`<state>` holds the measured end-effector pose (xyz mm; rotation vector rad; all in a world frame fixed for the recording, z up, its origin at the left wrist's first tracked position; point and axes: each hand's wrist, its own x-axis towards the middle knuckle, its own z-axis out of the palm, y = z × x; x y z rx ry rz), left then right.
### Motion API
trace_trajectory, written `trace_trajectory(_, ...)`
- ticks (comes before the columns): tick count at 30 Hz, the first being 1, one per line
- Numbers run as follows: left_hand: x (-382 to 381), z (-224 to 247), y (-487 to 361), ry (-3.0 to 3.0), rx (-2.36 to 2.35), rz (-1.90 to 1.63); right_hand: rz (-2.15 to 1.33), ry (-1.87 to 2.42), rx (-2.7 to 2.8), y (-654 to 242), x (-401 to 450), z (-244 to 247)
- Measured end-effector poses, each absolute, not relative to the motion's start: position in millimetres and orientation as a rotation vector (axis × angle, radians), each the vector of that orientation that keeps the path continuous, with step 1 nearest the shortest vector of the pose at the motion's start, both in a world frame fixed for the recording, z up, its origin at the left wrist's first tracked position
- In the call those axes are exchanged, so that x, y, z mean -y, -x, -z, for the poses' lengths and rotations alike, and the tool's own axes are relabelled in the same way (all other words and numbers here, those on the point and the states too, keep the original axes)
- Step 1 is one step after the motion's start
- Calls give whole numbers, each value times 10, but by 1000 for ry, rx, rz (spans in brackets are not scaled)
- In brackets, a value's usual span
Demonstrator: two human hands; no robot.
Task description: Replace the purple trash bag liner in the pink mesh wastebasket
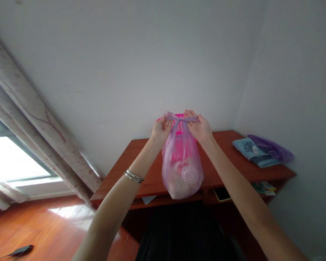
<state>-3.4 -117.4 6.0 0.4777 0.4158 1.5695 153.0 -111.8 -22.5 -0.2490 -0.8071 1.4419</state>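
Note:
A thin purple plastic bag [182, 170] hangs in front of me over the front part of the desk, bulging with white and pink contents that I cannot make out clearly. Its two handles cross in a twist or knot at the top. My left hand [162, 131] pinches the left handle between thumb and fingers. On the other side, my right hand [199, 127] grips the right handle, pulled out sideways, with some fingers stretched. Behind the bag a bright pink basket [180, 127] with a slotted wall is partly hidden.
The reddish wooden desk [220, 156] stands against the wall. Folded blue cloth [251, 150] and a purple plastic bag [273, 146] lie at its right end. Open shelves under the top hold papers [264, 188]. A curtain [29, 105] hangs at the left, and a black object [21, 250] lies on the floor.

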Motion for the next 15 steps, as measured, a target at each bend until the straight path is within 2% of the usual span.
trace_trajectory(15, 1301, 220, 436, -90, -539, -1652, -1531, 158, 545, -1956, 1286, 586)
